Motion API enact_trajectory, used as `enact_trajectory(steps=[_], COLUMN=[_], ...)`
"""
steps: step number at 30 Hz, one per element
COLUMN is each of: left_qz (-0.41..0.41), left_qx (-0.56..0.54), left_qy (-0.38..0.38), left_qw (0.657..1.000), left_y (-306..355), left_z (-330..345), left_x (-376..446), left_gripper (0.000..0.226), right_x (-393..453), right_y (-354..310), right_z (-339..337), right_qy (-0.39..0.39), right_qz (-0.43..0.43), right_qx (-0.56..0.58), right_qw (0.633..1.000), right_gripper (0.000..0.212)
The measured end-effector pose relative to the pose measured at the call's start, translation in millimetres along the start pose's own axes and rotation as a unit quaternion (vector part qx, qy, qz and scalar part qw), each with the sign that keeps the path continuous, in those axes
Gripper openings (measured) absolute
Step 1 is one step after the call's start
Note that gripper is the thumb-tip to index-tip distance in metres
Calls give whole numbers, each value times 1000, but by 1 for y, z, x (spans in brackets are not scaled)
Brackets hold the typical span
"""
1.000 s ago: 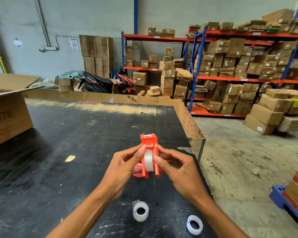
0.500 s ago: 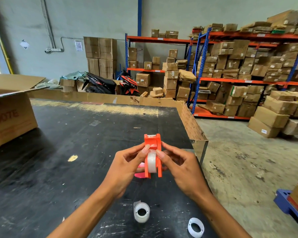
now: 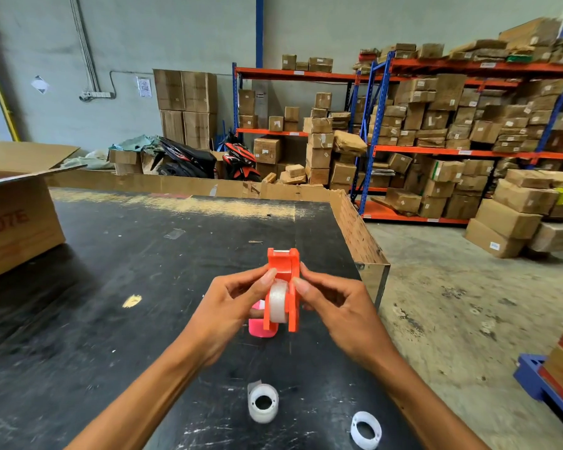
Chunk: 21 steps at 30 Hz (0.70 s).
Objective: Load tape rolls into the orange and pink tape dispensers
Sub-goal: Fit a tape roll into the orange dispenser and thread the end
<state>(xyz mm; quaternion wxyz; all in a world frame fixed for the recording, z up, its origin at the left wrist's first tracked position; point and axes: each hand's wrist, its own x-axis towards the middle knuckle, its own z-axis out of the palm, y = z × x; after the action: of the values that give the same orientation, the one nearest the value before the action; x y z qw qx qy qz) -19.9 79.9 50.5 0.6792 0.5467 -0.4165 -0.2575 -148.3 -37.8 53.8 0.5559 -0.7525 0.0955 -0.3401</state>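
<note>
I hold the orange tape dispenser [image 3: 282,271] upright above the black table, its cutter end pointing away from me. A clear tape roll [image 3: 278,303] sits between its two side walls. My left hand [image 3: 228,306] pinches the dispenser's left side and my right hand [image 3: 335,303] pinches its right side, thumbs near the roll. The pink dispenser [image 3: 260,329] lies on the table just behind and below, mostly hidden by the orange one and my left hand. Two loose tape rolls lie near me: one [image 3: 262,402] at centre, another [image 3: 365,430] toward the right edge.
The black table [image 3: 111,303] has a cardboard rim along its far and right sides. A large open cardboard box [image 3: 13,219] stands at the left. Beyond are shelves stacked with boxes, motorbikes, and a concrete floor to the right.
Both hands and the orange dispenser keep the same grip. The camera view has shifted slightly, so the scene sits a little higher and further right in frame.
</note>
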Motion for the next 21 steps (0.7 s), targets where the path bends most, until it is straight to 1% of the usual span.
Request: enact_trajectory(steps=[2, 3, 9, 15, 18, 21], left_qz=[10, 12, 31, 54, 69, 75], left_qx=[-4, -5, -4, 11, 6, 1], left_qy=[13, 17, 15, 22, 40, 48], left_qw=[1000, 1000, 999, 998, 997, 996], left_y=[0, 0, -5, -7, -6, -6], left_z=[2, 4, 6, 4, 4, 6], left_x=[2, 3, -1, -2, 0, 1], left_gripper=[32, 32, 36, 34, 33, 34], right_x=[7, 10, 12, 14, 15, 15], right_y=[-3, -4, -3, -6, -6, -6], right_z=[-3, -3, -4, 1, 5, 4], right_qy=[21, 31, 33, 20, 51, 70], right_qz=[3, 2, -14, -24, -41, -43], right_qx=[3, 2, 7, 2, -21, -11], right_qw=[1000, 1000, 999, 1000, 998, 997], right_gripper=[39, 40, 32, 34, 30, 28])
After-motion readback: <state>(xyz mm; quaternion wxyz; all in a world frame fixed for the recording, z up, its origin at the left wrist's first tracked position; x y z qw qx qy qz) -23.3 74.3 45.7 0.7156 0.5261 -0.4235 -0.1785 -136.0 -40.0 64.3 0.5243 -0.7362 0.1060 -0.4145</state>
